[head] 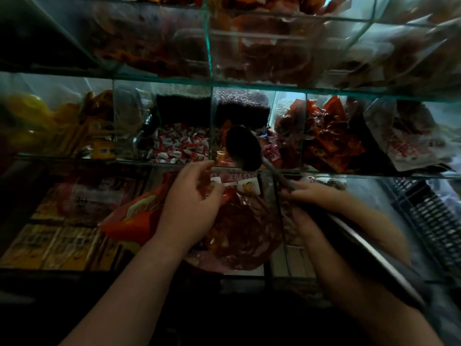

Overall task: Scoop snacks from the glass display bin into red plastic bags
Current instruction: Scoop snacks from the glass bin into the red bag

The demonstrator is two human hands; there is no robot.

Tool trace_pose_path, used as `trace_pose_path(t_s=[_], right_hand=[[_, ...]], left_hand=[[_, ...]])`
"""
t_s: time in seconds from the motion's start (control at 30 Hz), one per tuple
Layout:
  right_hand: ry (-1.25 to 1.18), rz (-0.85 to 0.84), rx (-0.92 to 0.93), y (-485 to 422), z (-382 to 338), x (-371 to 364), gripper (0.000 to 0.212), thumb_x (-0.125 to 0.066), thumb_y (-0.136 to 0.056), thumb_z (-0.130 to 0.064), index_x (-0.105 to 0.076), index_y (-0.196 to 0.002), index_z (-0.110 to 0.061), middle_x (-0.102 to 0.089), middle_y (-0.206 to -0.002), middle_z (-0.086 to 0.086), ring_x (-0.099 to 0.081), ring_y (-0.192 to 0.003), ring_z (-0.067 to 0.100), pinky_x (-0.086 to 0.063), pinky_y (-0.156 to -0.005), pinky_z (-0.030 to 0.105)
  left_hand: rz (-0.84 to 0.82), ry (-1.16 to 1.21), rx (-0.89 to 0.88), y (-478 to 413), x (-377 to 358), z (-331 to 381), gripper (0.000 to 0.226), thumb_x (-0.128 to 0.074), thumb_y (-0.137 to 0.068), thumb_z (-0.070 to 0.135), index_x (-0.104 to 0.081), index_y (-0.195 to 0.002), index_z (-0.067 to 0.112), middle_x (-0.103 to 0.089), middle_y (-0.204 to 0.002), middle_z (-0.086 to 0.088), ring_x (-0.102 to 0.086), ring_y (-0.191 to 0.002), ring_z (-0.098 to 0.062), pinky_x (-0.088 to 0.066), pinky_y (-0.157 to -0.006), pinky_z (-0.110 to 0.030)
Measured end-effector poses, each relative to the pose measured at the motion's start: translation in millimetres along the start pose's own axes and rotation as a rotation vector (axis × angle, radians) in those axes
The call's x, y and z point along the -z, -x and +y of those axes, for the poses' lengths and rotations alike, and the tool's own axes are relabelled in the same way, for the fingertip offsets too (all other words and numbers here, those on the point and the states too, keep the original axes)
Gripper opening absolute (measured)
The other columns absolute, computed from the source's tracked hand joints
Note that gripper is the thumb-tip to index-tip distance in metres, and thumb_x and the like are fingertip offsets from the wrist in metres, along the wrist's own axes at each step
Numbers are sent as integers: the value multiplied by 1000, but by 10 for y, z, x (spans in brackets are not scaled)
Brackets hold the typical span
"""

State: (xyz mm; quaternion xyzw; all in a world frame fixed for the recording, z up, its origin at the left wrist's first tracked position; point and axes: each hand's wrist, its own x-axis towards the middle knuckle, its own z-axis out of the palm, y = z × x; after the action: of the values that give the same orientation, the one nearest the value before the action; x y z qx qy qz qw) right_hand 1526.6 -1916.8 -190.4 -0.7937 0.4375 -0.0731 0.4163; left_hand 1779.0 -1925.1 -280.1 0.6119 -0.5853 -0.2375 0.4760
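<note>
Scoop (243, 148) over bin (211, 131) edge, left hand (189, 203) holding bag (139, 216)

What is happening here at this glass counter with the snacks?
A person stands at a glass display case divided into bins of wrapped snacks. The right hand grips the long handle of a dark metal scoop, whose round bowl hangs over a middle-row bin of small colourful wrapped snacks. The left hand pinches the edge of a thin red plastic bag just in front of that bin. It is too dark to tell whether the scoop is loaded.
</note>
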Motion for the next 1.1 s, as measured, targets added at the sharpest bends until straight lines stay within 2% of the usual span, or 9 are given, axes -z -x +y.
trace_pose_path(t_s=[0.1, 0.17, 0.23, 0.33, 0.4, 0.47, 0.7, 0.9, 1.1], right_hand=[[23, -261, -127, -80, -76, -105, 53, -36, -106, -5, -13, -154, -2, -35, -159, 19, -43, -139, 22, -41, -82, 4], [67, -338, -403, -197, -178, -194, 53, -32, -108, -9, -10, -156, -6, -29, -164, 14, -41, -142, 20, -38, -89, 7], [39, -376, -362, -76, -187, -316, 54, -31, -109, -12, -7, -158, -5, -25, -166, 10, -34, -149, 22, -36, -86, 9], [113, -249, -274, 56, -63, -650, 49, -41, -108, -12, -33, -152, 7, -39, -159, 17, -45, -143, 22, -39, -64, -1], [120, 255, 14, 63, -26, -885, 24, -60, -98, -21, -70, -118, -15, -71, -125, -4, -66, -114, 5, -43, -70, -1], [93, 496, 146, 15, 99, -1051, 20, -66, -88, -25, -70, -105, -34, -71, -103, -19, -67, -97, -2, -53, -81, 15], [166, 273, -16, -846, 443, -1495, 41, -73, -83, -26, -68, -124, -25, -58, -122, 0, -61, -110, 21, -53, -97, 36], [-105, 656, -130, -1057, 516, -1883, 12, -72, -85, -12, -75, -94, -17, -75, -94, 0, -69, -91, 18, -55, -84, 33], [-592, 717, -399, -1032, 491, -1765, 16, -75, -69, -23, -77, -74, -38, -76, -81, -11, -70, -83, 2, -55, -79, 20]], left_hand=[[68, -66, 22, 350, 193, -143, 35, -74, -90, 31, -57, -114, 49, -58, -116, 25, -57, -109, 6, -46, -90, -19], [103, -130, 22, 549, 249, -234, 32, -76, -89, 24, -58, -108, 43, -57, -112, 25, -53, -107, 13, -40, -86, -5], [94, -196, 20, 704, 250, -313, 28, -76, -88, 15, -62, -101, 35, -54, -113, 24, -48, -111, 16, -34, -90, 1], [49, -205, 105, 868, 180, -391, 19, -74, -90, 12, -70, -101, 28, -52, -125, 19, -46, -121, 7, -41, -105, -19], [3, -176, 148, 918, 120, -400, 29, -70, -91, 9, -71, -116, 23, -50, -131, 22, -45, -125, 6, -43, -111, -30], [-61, -142, 173, 935, 81, -371, 51, -64, -91, 4, -62, -137, 27, -44, -140, 28, -38, -131, 12, -36, -115, -25], [-166, -91, 215, 901, 54, -357, 78, -50, -83, -3, -41, -152, 33, -27, -139, 51, -22, -135, 25, -24, -119, -20], [-175, -17, 252, 879, 63, -432, 81, -47, -81, 2, -35, -157, 27, -27, -158, 24, -22, -148, 4, -26, -124, -37], [-181, 10, 296, 816, 132, -438, 81, -52, -85, 10, -27, -157, 40, -21, -156, 35, -20, -146, 10, -26, -124, -36]])
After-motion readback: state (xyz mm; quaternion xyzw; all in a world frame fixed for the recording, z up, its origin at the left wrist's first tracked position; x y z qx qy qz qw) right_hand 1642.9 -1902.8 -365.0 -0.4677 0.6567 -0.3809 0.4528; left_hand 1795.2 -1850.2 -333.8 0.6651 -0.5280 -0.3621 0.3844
